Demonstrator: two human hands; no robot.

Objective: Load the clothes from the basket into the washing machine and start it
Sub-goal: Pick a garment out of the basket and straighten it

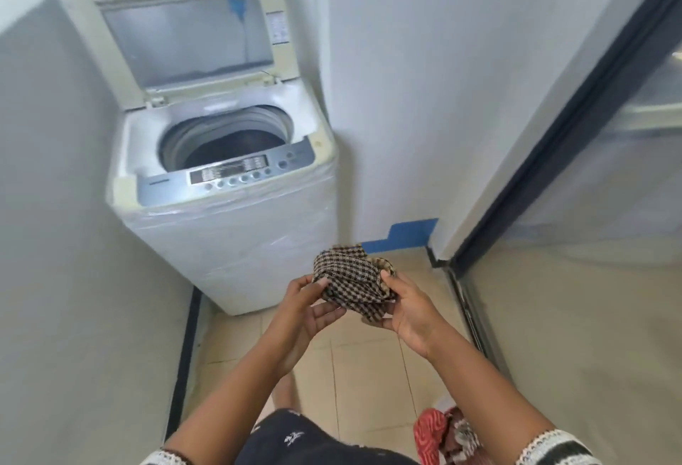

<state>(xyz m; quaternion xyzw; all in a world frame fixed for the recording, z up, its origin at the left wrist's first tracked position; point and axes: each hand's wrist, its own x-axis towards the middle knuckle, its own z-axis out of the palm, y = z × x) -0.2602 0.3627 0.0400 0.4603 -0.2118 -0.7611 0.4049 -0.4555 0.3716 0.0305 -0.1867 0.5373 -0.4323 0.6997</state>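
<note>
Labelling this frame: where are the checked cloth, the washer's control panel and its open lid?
checked cloth (348, 280), head view, bunched middle.
control panel (228, 174), head view, display strip.
open lid (188, 40), head view, window pane.

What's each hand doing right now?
Left hand: pinches the checked cloth at its left edge.
Right hand: grips the same cloth at its right side.
</note>
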